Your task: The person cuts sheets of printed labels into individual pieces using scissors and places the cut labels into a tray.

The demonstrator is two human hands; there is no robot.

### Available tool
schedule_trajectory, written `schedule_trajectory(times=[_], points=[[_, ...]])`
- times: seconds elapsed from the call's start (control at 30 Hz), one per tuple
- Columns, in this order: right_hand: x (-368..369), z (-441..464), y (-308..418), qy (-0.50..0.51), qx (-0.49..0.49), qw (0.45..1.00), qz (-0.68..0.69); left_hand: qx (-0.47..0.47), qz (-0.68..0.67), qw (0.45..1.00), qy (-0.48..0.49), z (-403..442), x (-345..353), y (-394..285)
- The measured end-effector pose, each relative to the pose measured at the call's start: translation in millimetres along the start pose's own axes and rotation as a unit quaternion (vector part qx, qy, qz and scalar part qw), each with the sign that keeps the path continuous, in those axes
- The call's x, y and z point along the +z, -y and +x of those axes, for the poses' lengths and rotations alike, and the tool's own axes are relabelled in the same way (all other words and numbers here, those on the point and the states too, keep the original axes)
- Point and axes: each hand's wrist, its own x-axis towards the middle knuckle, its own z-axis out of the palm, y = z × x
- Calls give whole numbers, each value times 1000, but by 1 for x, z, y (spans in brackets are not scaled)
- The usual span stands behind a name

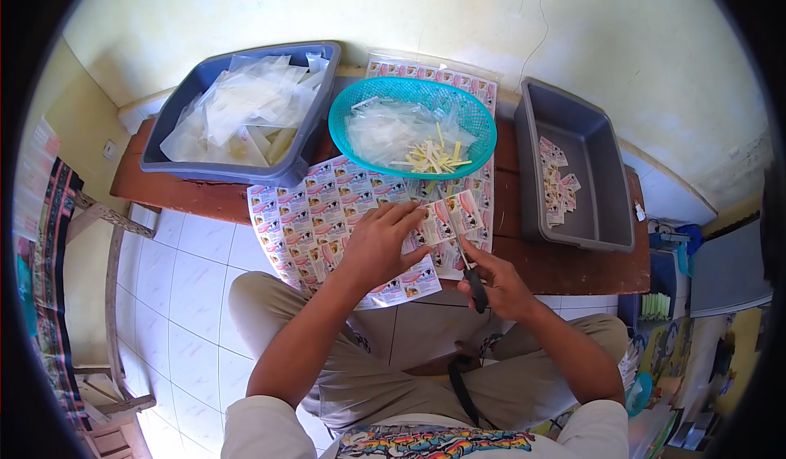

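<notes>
My left hand [378, 244] is closed on a short strip of printed labels [438, 221], its fingers lying over the left end. In my right hand [499, 283] is a pair of scissors [474, 289] with black handles. Their blades point up and away from me at the strip, between its last two labels. The label at the right end tilts at an angle from the others. Beneath both hands a large sheet of printed labels [286, 213] overhangs the near edge of the wooden bench [565, 271].
A blue-grey tub [299, 152] of clear plastic bags stands left. Behind my hands, a turquoise basket [483, 152] holds plastic bags and thin yellowish strips. The grey tub [606, 213] at right contains several cut labels [557, 185]. A wall rises behind the bench.
</notes>
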Motion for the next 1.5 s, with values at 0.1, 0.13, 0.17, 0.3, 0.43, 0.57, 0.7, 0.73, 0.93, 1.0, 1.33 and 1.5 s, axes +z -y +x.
schedule_trajectory(times=[0.1, 0.13, 0.17, 0.3, 0.43, 0.57, 0.7, 0.73, 0.93, 1.0, 1.33, 1.5], points=[[-1, 0, -4, 3, 3, 1000, 1, -2, 0, 1000, 3, 0, 1, 0], [0, 1, -4, 3, 3, 1000, 0, -3, 1, 1000, 5, 0, 1, 1], [0, 1, -5, 3, 7, 1000, 2, -3, 1, 1000, 5, -1, 1, 1], [0, 2, -8, 0, 8, 1000, 0, -4, 3, 1000, 7, -1, 2, 1], [0, 2, -8, 2, 15, 1000, -8, -1, 12, 1000, 5, 0, 1, 1], [1, 4, -5, 5, 30, 1000, 3, -3, 12, 1000, 6, 0, 1, 3], [-1, 4, -7, 12, 55, 998, -3, -9, 11, 1000, 12, -1, 0, 3], [-1, 4, -6, 12, 56, 998, -3, -12, 8, 1000, 14, -1, 0, 2], [1, 3, -6, 6, 50, 999, 22, -7, 10, 1000, 14, -1, 2, 4], [1, 3, -5, 7, 51, 998, 21, -8, 10, 1000, 15, -1, 3, 4], [-2, 4, -10, 5, 41, 999, 9, -9, 6, 1000, 20, 0, 3, 5], [0, 5, -9, -15, 31, 999, -11, -23, 15, 999, 29, -3, 8, 10]])
